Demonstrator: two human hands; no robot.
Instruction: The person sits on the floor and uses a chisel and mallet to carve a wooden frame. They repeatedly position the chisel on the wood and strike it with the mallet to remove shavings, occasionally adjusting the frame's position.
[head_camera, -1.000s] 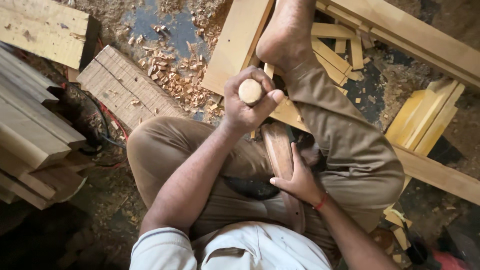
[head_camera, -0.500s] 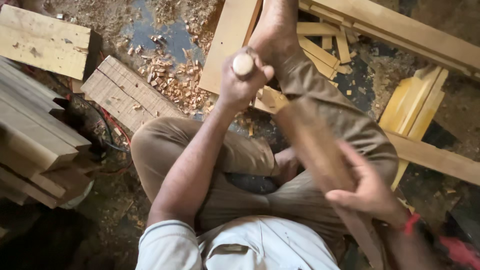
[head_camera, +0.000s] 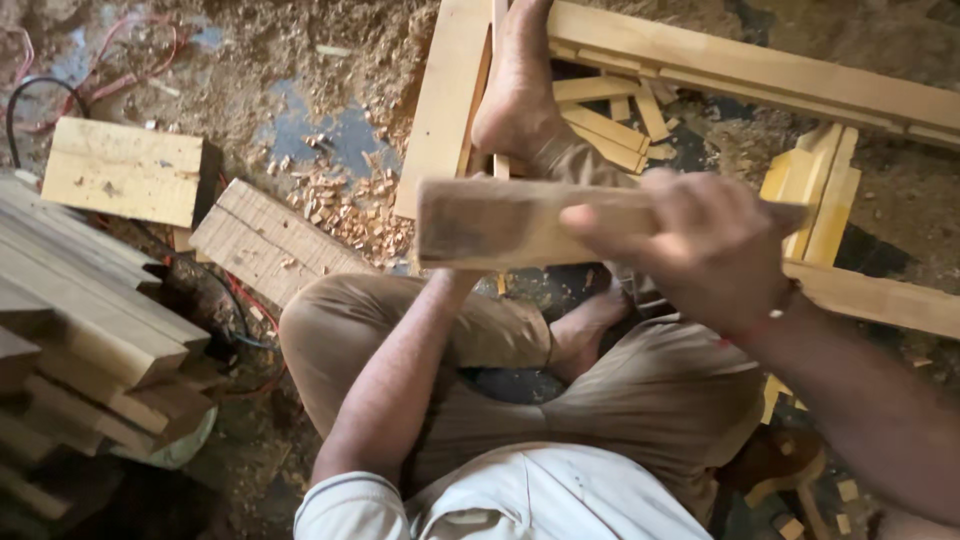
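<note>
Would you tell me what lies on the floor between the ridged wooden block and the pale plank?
Wood shavings between block and plank, head view.

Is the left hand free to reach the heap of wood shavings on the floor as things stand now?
Probably not at once. The left hand is hidden behind the wooden block that the right hand holds raised, so whether it is free cannot be told. The wood shavings lie open on the floor, beyond the bent knee.
</note>
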